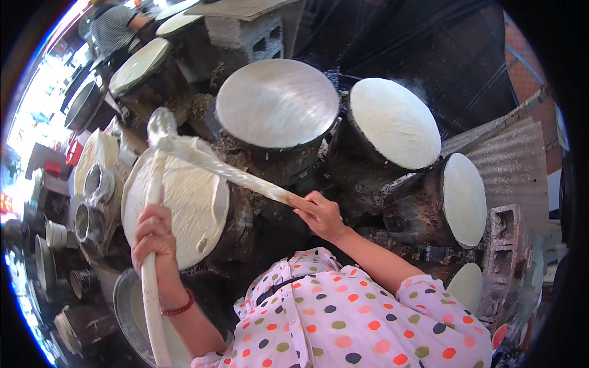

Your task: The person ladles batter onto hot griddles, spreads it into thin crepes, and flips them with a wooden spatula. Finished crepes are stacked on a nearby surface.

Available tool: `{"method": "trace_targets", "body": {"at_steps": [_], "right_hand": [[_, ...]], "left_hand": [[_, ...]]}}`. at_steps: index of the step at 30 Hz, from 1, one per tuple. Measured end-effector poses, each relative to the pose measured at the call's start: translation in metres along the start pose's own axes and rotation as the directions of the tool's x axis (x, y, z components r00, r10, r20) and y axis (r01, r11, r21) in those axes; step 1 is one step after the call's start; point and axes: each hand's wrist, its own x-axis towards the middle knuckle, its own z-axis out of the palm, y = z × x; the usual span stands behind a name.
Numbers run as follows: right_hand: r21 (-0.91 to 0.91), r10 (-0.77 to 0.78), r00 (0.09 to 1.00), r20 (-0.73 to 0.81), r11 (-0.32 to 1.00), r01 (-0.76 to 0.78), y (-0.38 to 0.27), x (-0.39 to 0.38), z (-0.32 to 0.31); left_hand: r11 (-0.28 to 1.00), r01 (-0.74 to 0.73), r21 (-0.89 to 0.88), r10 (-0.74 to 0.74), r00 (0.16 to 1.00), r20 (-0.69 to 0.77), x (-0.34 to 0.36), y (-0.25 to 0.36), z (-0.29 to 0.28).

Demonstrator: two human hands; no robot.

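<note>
My left hand [156,236] is closed around a long pale wooden stick [150,288] that stands nearly upright in the view. Between the fingers of my right hand [322,216] is the end of a flat wooden stick [245,179], its far part wet and smeared with pale batter. The two sticks meet at the upper left, beside a rounded, batter-coated head [161,124]; which stick it belongs to I cannot tell. Beneath them lies a round griddle [196,205] spread with thick cream batter, its edge uneven at the right.
A greyish, shiny round griddle [276,103] stands ahead. White-topped drum stoves [396,122] [464,199] curve round to the right. A basin [126,306] sits low left; pots [92,224] crowd the left side. Concrete blocks [503,245] stand right. Another person [113,29] is at the far left.
</note>
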Motion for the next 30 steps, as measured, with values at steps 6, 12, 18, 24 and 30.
{"method": "trace_targets", "body": {"at_steps": [6, 12, 18, 24, 30], "right_hand": [[0.144, 0.58, 0.797, -0.168, 0.814, -0.563, 0.083, -0.017, -0.067], [0.379, 0.79, 0.59, -0.168, 0.605, -0.701, 0.13, 0.043, -0.082], [-0.062, 0.63, 0.743, -0.229, 0.752, -0.657, 0.148, 0.047, -0.086], [-0.233, 0.769, 0.638, -0.054, 0.611, -0.756, 0.132, 0.065, -0.084], [0.331, 0.767, 0.606, -0.21, 0.639, -0.694, 0.126, 0.063, -0.056]], "left_hand": [[0.95, 0.309, 0.034, -0.305, 0.948, -0.092, 0.172, -0.096, -0.076], [-0.156, 0.027, 0.987, 0.049, 0.999, -0.02, 0.305, -0.122, -0.173], [-0.894, 0.064, 0.443, 0.123, 0.987, 0.107, 0.335, -0.092, -0.22], [-0.952, -0.249, -0.177, -0.285, 0.934, 0.216, 0.35, -0.05, -0.21], [-0.927, -0.256, -0.274, -0.325, 0.913, 0.247, 0.379, -0.018, -0.188]]}}
